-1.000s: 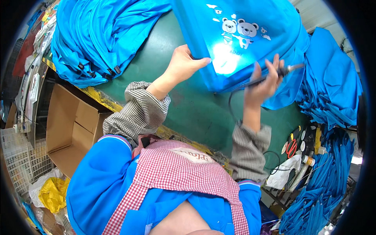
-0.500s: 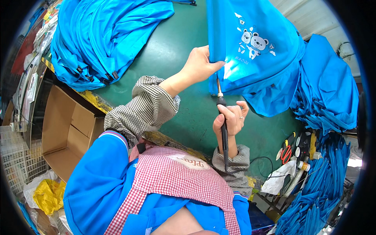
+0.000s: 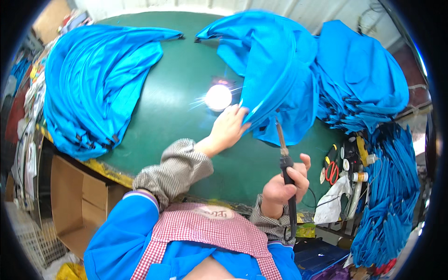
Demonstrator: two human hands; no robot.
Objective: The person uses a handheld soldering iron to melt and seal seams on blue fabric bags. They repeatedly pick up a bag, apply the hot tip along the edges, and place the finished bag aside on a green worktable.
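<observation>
Left hand (image 3: 227,128): grasping blue fabric (image 3: 270,60) by its edge | fabric mostly rightward, beyond | right hand (image 3: 283,187): gripping soldering iron (image 3: 286,164)

Clock centred on tabletop (image 3: 179,102). Left cloth pile (image 3: 93,88) at 9 o'clock. Loose cloth (image 3: 275,70) at 2, left hand (image 3: 227,127) on its 7 o'clock edge. Right cloth pile (image 3: 359,70) at 3, against loose cloth. Scissors (image 3: 332,173) at 4, strip bundle (image 3: 387,200) farther out. Right hand (image 3: 285,185) at 5, around soldering iron (image 3: 286,162). Cardboard box (image 3: 72,193) at 8, off the edge. Wall (image 3: 172,5) at 12, behind.
</observation>
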